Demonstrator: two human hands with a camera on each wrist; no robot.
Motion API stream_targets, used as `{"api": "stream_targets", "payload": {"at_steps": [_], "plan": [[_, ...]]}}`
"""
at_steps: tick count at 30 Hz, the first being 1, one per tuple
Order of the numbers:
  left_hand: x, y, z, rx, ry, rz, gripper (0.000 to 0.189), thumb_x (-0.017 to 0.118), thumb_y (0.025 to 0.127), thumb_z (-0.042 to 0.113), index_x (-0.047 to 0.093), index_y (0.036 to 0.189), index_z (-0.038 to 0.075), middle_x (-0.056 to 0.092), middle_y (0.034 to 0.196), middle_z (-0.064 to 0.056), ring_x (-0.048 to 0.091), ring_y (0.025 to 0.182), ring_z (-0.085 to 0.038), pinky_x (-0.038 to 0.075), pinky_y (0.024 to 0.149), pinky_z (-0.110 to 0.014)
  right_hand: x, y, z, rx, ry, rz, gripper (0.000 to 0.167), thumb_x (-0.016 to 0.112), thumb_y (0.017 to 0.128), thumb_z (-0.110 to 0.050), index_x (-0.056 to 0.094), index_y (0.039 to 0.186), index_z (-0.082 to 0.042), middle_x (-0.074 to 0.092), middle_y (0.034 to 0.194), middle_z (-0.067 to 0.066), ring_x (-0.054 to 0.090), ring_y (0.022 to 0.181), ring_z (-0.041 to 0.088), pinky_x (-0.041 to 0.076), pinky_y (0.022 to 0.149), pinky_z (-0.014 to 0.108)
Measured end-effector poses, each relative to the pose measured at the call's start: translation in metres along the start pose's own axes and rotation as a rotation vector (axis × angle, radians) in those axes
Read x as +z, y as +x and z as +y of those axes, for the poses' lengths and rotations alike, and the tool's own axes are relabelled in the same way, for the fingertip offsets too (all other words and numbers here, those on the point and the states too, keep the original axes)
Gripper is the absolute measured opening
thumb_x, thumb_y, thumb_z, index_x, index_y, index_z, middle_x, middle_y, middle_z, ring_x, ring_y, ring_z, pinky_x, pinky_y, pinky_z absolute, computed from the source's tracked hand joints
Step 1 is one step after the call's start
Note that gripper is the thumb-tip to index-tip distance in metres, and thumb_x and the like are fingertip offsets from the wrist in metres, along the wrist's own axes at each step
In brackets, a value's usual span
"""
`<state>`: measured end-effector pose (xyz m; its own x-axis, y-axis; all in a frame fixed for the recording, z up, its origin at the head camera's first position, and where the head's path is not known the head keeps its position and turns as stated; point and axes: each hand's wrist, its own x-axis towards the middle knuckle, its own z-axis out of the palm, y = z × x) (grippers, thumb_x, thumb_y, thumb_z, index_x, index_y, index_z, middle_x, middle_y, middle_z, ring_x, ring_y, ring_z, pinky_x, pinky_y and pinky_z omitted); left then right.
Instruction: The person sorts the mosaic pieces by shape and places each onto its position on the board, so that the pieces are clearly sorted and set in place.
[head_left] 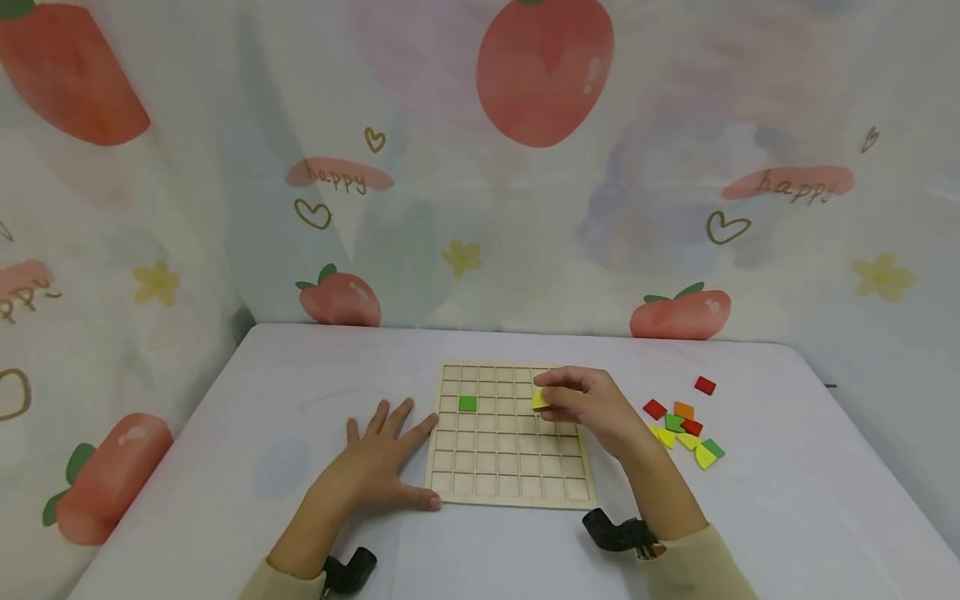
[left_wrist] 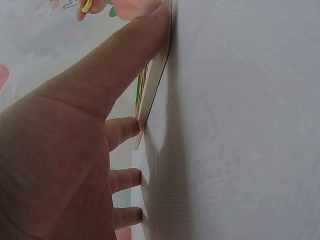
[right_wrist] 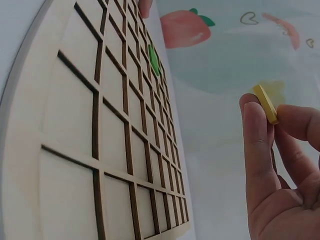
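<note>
Nearest the camera: beige sleeves (head_left: 701, 567), black wrist cameras (head_left: 618, 533) just beyond. Pinching yellow piece (head_left: 539, 402) in right grip (head_left: 585, 402), fingertips drawn narrow on it, above far-right part of wooden grid board (head_left: 510, 463); tilted and off the board per right wrist view. Holding nothing in left grip (head_left: 378, 468): spread wide, thumb and index finger touching board's left side. In a far-left cell: green square (head_left: 468, 403). To the right, loose on worktop (head_left: 787, 500): cluster of red, orange, green and yellow pieces (head_left: 674, 423), plus lone red piece (head_left: 705, 385) farther back. Behind: printed backdrop (head_left: 517, 225).
</note>
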<state>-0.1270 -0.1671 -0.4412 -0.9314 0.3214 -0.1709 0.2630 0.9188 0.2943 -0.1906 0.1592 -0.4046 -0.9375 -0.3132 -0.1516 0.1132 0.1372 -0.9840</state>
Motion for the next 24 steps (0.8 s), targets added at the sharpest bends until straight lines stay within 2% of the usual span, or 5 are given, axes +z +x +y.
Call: {"api": "stream_targets", "payload": {"at_steps": [9, 14, 21, 24], "plan": [[0.002, 0.001, -0.001, -0.001, 0.006, 0.0, 0.115, 0.072, 0.061, 0.082, 0.032, 0.157, 0.033, 0.018, 0.166, -0.012, 0.008, 0.151, -0.046, 0.008, 0.107, -0.08, 0.013, 0.009, -0.003, -0.03, 0.045, -0.013, 0.034, 0.064, 0.096, -0.007, 0.059, 0.123, 0.013, 0.064, 0.115, 0.018, 0.074, 0.09, 0.027, 0.06, 0.079, 0.034], [0.001, 0.001, 0.0, -0.003, 0.01, -0.006, 0.115, 0.072, 0.061, 0.082, 0.032, 0.157, 0.033, 0.018, 0.166, -0.012, 0.007, 0.152, -0.046, 0.008, 0.107, -0.08, 0.021, 0.014, -0.005, -0.03, 0.049, -0.013, 0.032, 0.064, 0.096, -0.007, 0.061, 0.123, 0.012, 0.064, 0.11, 0.016, 0.073, 0.091, 0.031, 0.06, 0.078, 0.034], [-0.001, 0.001, 0.001, -0.003, -0.005, -0.014, 0.114, 0.074, 0.062, 0.08, 0.032, 0.157, 0.032, 0.018, 0.166, -0.013, 0.008, 0.151, -0.047, 0.008, 0.107, -0.08, 0.035, 0.021, -0.006, -0.017, 0.087, -0.002, 0.027, 0.064, 0.095, -0.006, 0.064, 0.118, 0.009, 0.065, 0.109, 0.016, 0.073, 0.085, 0.02, 0.06, 0.077, 0.033], [-0.001, 0.001, 0.001, -0.006, 0.0, -0.019, 0.114, 0.073, 0.062, 0.08, 0.032, 0.157, 0.033, 0.017, 0.166, -0.012, 0.007, 0.152, -0.046, 0.008, 0.107, -0.08, 0.041, 0.025, -0.007, 0.004, 0.094, 0.004, 0.028, 0.065, 0.095, -0.005, 0.064, 0.118, 0.01, 0.066, 0.108, 0.015, 0.073, 0.084, 0.02, 0.06, 0.076, 0.032]]}}
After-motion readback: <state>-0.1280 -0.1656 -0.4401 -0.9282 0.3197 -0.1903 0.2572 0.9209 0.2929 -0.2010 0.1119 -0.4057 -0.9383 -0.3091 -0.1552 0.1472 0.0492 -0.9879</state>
